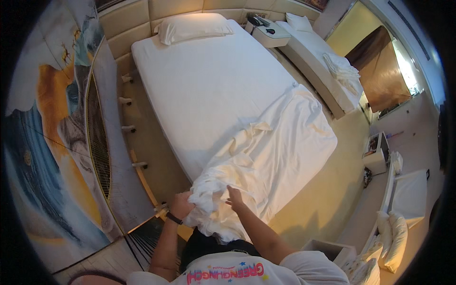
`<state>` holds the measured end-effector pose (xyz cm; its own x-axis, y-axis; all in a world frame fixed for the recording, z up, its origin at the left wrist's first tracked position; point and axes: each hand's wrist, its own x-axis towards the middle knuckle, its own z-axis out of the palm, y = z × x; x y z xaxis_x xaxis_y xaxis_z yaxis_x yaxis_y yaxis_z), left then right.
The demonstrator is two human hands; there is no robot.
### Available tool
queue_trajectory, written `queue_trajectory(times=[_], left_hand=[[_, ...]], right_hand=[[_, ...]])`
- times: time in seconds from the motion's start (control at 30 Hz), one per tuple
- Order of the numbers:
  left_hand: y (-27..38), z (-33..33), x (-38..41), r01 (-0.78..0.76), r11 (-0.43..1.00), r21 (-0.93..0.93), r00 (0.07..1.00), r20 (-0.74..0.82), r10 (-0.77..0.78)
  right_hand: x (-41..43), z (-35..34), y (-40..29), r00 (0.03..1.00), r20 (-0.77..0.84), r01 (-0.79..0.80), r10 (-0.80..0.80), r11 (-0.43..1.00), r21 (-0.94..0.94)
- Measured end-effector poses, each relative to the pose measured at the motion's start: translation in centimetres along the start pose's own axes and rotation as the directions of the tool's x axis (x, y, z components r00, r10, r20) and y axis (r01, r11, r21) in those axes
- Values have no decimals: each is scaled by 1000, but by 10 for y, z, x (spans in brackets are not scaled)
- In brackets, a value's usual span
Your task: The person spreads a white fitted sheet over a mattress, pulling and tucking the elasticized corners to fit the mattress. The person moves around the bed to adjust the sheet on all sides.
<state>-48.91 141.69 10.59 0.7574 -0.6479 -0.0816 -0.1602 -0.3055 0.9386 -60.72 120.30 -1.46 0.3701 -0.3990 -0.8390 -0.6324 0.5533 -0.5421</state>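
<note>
A bunched white duvet cover or sheet (285, 142) lies across the foot of a bed, its near end gathered against the front of my body. My left hand (182, 205), with a dark band at the wrist, grips the gathered left edge of this cloth. Over the folds to the right, my right hand (234, 199) has its fingers apart, the thumb pointing up, and nothing shows in its grasp. A smooth white fitted sheet (199, 82) covers the mattress. At the head of the bed rests a white pillow (195, 28).
A white nightstand (272, 38) with a telephone (258, 20) stands between this bed and a narrower bed (317, 50). Crumpled white linen (342, 69) lies on that bed's end. Pillows (392, 238) and a bin (329, 249) are at lower right. A painted wall panel (64, 142) borders the left.
</note>
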Motion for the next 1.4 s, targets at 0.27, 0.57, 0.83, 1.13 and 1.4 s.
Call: queue_trajectory(times=[0.27, 0.57, 0.83, 1.13, 1.4], left_hand=[[94, -40, -10, -160, 986, -47, 935, 313, 166], [87, -55, -8, 40, 884, 466, 987, 117, -107], [99, -30, 18, 7, 989, 147, 994, -107, 9], [42, -79, 83, -104, 995, 10, 987, -118, 105], [11, -169, 166, 24, 898, -440, 973, -198, -123]], right_hand=[[96, -49, 21, 924, 365, -180, -117, 709, 682], [-87, 47, -170, 804, 21, 507, -595, 702, 500], [-194, 130, -198, 506, 441, 346, -741, 643, 683], [-136, 171, -218, 519, 636, 105, -571, 781, 616], [-66, 204, -274, 604, 606, 53, -518, 784, 618]])
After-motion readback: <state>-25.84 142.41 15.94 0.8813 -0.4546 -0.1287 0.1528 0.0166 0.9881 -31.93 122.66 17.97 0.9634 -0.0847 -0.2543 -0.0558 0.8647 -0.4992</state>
